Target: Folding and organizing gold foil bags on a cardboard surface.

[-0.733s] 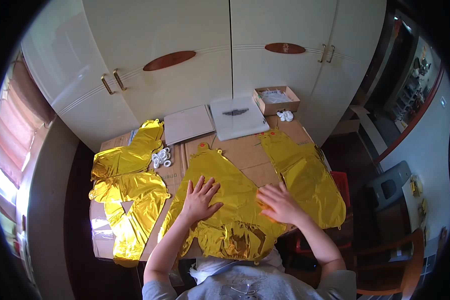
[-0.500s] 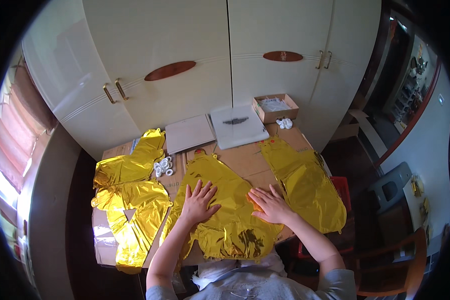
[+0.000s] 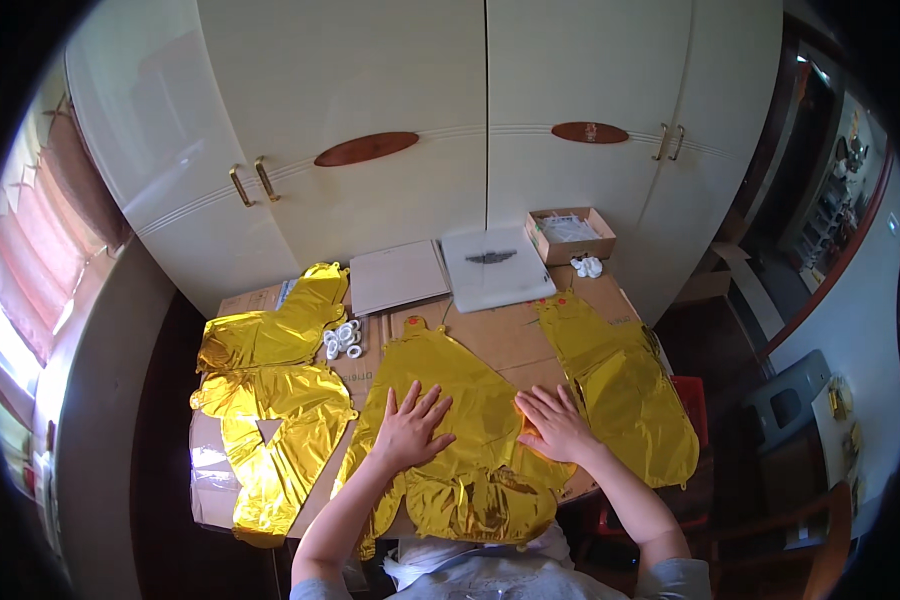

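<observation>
A gold foil balloon (image 3: 460, 385), deflated, lies flat on the cardboard-covered table in front of me. Its near end is wrinkled and puffed into folds. My left hand (image 3: 412, 432) rests palm down on its left half, open, with fingers spread. On the right side, my right hand (image 3: 560, 428) presses an orange cloth (image 3: 532, 434) against the foil. Those fingers lie close together over the cloth, hiding most of it. A second flat gold foil balloon (image 3: 625, 400) lies to the right. More gold foil (image 3: 280, 400) in a bent shape covers the table's left part.
White rings (image 3: 342, 338) cluster beside the left foil. Along the back are a greyish board (image 3: 400, 278), a white laptop-like slab (image 3: 495, 285), an open box (image 3: 570, 250) with clear strips, and a small white bundle (image 3: 586, 267). A white cabinet (image 3: 350, 70) stands behind; a wooden chair (image 3: 820, 540) is at right.
The whole view has shifted slightly, so everything sits lower and further right. More orange cloth shows below my right hand, its fingers closer together. The foil's near end is more bunched.
</observation>
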